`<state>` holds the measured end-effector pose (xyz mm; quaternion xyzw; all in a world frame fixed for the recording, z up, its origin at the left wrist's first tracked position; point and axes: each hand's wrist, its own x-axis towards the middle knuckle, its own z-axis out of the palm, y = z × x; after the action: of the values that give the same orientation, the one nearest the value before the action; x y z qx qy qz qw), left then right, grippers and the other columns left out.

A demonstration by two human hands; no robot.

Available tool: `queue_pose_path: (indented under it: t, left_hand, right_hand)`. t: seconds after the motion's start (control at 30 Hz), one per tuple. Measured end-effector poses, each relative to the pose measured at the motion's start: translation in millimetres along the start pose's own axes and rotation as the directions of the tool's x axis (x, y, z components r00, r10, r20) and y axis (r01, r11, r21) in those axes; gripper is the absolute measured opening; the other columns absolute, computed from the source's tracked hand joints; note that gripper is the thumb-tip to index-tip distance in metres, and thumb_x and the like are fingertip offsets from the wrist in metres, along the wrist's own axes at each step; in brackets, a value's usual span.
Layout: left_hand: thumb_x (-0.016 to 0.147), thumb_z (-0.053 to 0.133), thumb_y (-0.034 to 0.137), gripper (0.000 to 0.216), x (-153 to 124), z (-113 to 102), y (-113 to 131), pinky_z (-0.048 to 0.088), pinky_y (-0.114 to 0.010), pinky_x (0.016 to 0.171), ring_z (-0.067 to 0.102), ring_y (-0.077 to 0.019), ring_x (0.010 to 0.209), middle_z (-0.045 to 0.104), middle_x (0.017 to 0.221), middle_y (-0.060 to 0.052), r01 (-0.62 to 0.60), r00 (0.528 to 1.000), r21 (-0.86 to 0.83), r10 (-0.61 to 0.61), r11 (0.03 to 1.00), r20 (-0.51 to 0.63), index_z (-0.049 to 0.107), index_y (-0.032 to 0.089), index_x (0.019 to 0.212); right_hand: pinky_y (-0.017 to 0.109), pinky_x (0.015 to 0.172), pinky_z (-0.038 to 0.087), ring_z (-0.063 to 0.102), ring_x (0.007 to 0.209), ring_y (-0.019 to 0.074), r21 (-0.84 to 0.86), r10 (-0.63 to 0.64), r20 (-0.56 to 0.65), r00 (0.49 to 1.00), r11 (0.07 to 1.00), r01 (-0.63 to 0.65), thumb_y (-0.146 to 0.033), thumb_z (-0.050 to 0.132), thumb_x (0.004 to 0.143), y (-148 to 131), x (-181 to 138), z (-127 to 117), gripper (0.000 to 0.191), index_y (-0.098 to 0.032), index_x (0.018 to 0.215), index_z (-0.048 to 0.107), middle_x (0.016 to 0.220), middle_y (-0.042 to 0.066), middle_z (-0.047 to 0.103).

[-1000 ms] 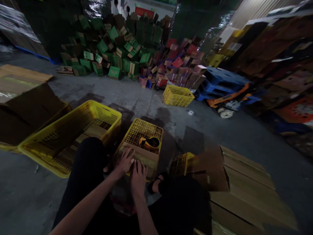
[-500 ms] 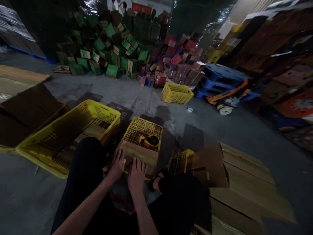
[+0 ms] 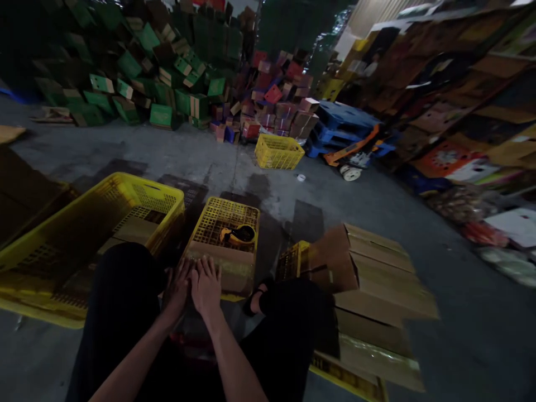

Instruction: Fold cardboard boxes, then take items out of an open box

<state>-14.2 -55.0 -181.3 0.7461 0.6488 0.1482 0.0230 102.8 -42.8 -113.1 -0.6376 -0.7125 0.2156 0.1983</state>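
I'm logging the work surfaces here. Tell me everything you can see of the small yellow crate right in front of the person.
The small yellow crate is perforated plastic, apparently upturned with its gridded face up, standing on the concrete floor. A yellow-and-black tape dispenser lies on it; a brown cardboard piece covers its near part, where the left hand and right hand rest flat.

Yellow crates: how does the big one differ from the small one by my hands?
The large crate sits open side up with cardboard sheets inside; the small crate seems flipped over, carrying a tape dispenser and a cardboard piece by the left hand and right hand. Both are yellow perforated plastic.
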Motion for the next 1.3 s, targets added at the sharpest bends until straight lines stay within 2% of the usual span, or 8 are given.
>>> queue_pose_path:
  t: [0.13,0.33,0.47,0.6,0.73,0.87,1.0,1.3]
  left_hand:
    - [0.099,0.035,0.025,0.055,4.8,-9.6,9.3,0.023,-0.055,0.12,0.024,-0.025,0.152,0.032,0.162,-0.012,0.051,0.998,-0.01,-0.051,0.999,0.03,0.041,0.018,0.153]
    - [0.101,0.036,0.034,0.053,10.9,-17.5,17.6,0.019,-0.058,0.12,0.025,-0.0271,0.152,0.032,0.162,-0.014,0.1,0.994,-0.04,-0.098,0.994,0.052,0.043,0.017,0.151]
    - [0.101,0.037,0.033,0.053,9.5,-17.3,17.4,0.016,-0.06,0.121,0.027,-0.0273,0.151,0.036,0.16,-0.014,0.106,0.994,-0.033,-0.105,0.994,0.024,0.043,0.018,0.151]
    - [0.1,0.04,0.033,0.052,10.0,-13.7,27.0,0.02,-0.06,0.119,0.03,-0.0322,0.149,0.039,0.158,-0.019,0.108,0.994,-0.01,-0.108,0.994,-0.035,0.048,0.015,0.148]
    - [0.099,0.044,0.031,0.05,15.0,-7.7,66.2,0.031,-0.057,0.115,0.035,-0.0344,0.146,0.044,0.155,-0.017,-0.097,0.995,-0.064,0.097,0.993,-0.004,0.051,0.022,0.148]
    - [0.098,0.044,0.022,0.054,20.5,-5.4,114.9,0.033,-0.052,0.115,0.032,-0.0297,0.149,0.039,0.16,-0.011,-0.338,0.938,-0.124,0.344,0.933,0.032,0.043,0.027,0.152]
    - [0.097,0.043,0.018,0.062,20.8,-8.5,132.7,0.03,-0.051,0.118,0.026,-0.0287,0.151,0.03,0.164,-0.01,-0.373,0.924,-0.13,0.38,0.919,0.038,0.033,0.027,0.157]
    - [0.099,0.044,0.025,0.061,19.0,-13.5,129.7,0.026,-0.052,0.12,0.018,-0.0306,0.154,0.02,0.167,-0.01,-0.362,0.922,-0.168,0.379,0.917,0.083,0.029,0.027,0.158]
  right_hand:
    - [0.049,0.122,0.022,0.028,0.151,0.0236,-0.061,0.002,-0.007,1.0,0.998,-0.003,-0.041,0.03,0.106,21.1,-18.8,-18.9,0.048,-0.025,0.148,0.048,0.159,0.004,0.039]
    - [0.053,0.118,0.028,0.032,0.149,0.0306,-0.154,0.143,-0.12,0.982,0.975,-0.161,-0.043,0.03,0.105,68.9,-37.6,-48.8,0.054,-0.017,0.149,0.047,0.157,0.012,0.041]
    - [0.054,0.114,0.034,0.034,0.147,0.0339,-0.094,0.237,-0.219,0.946,0.96,-0.263,-0.047,0.026,0.105,95.2,-42.7,-55.6,0.06,-0.013,0.149,0.048,0.159,0.018,0.036]
    - [0.046,0.108,0.044,0.043,0.142,0.033,0.031,0.273,-0.268,0.924,0.961,-0.275,-0.054,0.021,0.104,104.2,-44.7,-49.8,0.067,-0.013,0.15,0.047,0.159,0.016,0.036]
    - [0.042,0.105,0.048,0.047,0.14,0.0302,0.105,0.288,-0.279,0.916,0.957,-0.269,-0.056,0.019,0.103,108.2,-43.6,-45.0,0.069,-0.012,0.148,0.049,0.158,0.016,0.038]
    - [0.043,0.109,0.044,0.046,0.141,0.0264,0.141,0.261,-0.3,0.918,0.963,-0.228,-0.049,0.017,0.104,115.6,-45.6,-45.0,0.066,-0.01,0.144,0.053,0.153,0.017,0.047]
    - [0.044,0.116,0.036,0.045,0.141,0.0247,0.08,0.196,-0.307,0.931,0.98,-0.18,-0.043,0.022,0.104,117.6,-57.2,-46.3,0.061,-0.008,0.141,0.056,0.149,0.018,0.051]
    - [0.045,0.116,0.039,0.045,0.141,0.0246,0.112,0.215,-0.28,0.936,0.975,-0.19,-0.048,0.025,0.104,114.2,-78.3,-49.1,0.061,-0.011,0.141,0.056,0.15,0.017,0.051]
